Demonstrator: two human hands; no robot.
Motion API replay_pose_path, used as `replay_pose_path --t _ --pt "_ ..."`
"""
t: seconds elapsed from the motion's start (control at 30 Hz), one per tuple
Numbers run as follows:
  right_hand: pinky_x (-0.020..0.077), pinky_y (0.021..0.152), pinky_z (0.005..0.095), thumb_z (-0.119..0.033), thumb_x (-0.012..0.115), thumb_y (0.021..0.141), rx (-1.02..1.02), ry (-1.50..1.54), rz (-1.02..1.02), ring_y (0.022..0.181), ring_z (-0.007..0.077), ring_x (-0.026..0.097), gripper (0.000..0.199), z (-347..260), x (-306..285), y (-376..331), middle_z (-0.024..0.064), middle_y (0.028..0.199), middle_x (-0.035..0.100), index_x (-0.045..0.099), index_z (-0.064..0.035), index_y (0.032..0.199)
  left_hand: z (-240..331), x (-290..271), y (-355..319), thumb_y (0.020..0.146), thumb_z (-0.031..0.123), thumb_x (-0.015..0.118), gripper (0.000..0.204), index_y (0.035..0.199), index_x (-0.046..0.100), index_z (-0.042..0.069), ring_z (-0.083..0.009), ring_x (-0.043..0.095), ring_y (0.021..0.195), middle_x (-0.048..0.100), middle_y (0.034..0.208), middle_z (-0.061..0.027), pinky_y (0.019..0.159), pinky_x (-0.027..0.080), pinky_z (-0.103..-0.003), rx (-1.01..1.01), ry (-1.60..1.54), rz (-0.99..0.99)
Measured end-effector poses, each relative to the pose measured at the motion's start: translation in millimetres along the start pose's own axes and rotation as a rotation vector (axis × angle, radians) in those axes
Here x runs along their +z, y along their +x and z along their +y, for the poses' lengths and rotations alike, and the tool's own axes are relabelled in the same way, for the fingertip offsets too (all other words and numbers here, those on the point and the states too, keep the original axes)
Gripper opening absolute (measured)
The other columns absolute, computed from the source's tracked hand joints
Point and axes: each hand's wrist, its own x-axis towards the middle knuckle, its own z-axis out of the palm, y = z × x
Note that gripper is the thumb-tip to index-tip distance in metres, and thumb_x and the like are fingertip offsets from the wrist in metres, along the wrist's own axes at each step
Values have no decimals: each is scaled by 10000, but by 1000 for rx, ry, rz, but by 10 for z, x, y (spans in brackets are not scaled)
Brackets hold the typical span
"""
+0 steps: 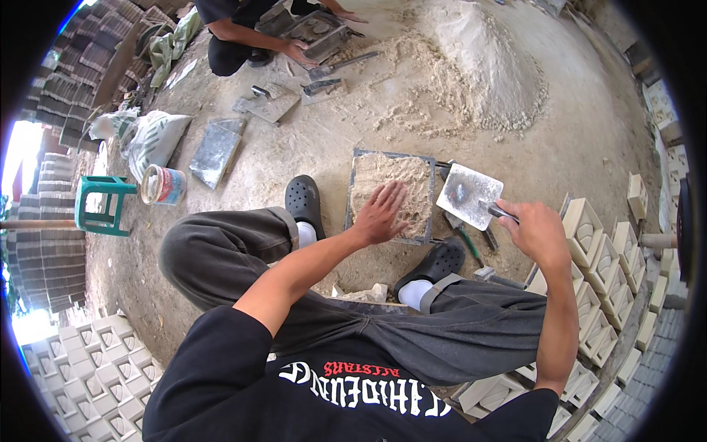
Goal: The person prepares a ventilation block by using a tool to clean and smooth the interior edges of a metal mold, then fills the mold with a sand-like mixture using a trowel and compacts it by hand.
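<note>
In the head view, the hands are apart: the left hand (379, 214) lies flat, fingers extended, on the sandy mix (370, 171) filling a square mold (350, 193), while the right hand (536, 230) is closed around the handle of a square trowel (470, 193) just right of it. The mold sits on the floor (254, 166) between the person's shoes, near a green-handled tool (469, 241). Beyond are a pale powder pile (486, 66) and a co-worker's hands (298, 54) at another mold (325, 46); patterned blocks (605, 269) stand to the right.
</note>
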Motion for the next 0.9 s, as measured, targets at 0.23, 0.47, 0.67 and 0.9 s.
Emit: replay_pose_path --t 0.23,0.47,0.67,0.9 --pt "517 770 454 -302 669 898 55 155 61 864 384 662 328 162 226 388 179 941 703 696 -224 1215 -333 41 -210 937 645 420 902 1528 243 -14 -326 168 1501 219 1605 -188 1222 99 -460 45 5 -118" --pt "535 766 421 -299 640 898 96 460 100 825 352 693 393 530 1121 1711 200 932 714 668 -120 1247 -552 -7 -326 893 643 503 924 1512 288 -9 -333 201 1494 283 1578 -195 1221 86 -499 164 -113 -121" --pt "543 746 419 -338 627 901 351 853 -78 772 342 703 423 -203 1622 2913 192 913 728 657 -145 1276 -615 9 -417 897 636 502 875 1481 364 0 -322 221 1490 320 1566 -184 1219 93 -495 124 -104 -131" --pt "473 411 383 -302 595 925 354 801 145 421 218 584 441 -518 2168 4351 116 612 644 612 -159 1342 -581 -34 -268 900 633 508 824 1441 441 14 -283 283 1472 362 1553 -159 1213 118 -482 116 -149 -100"
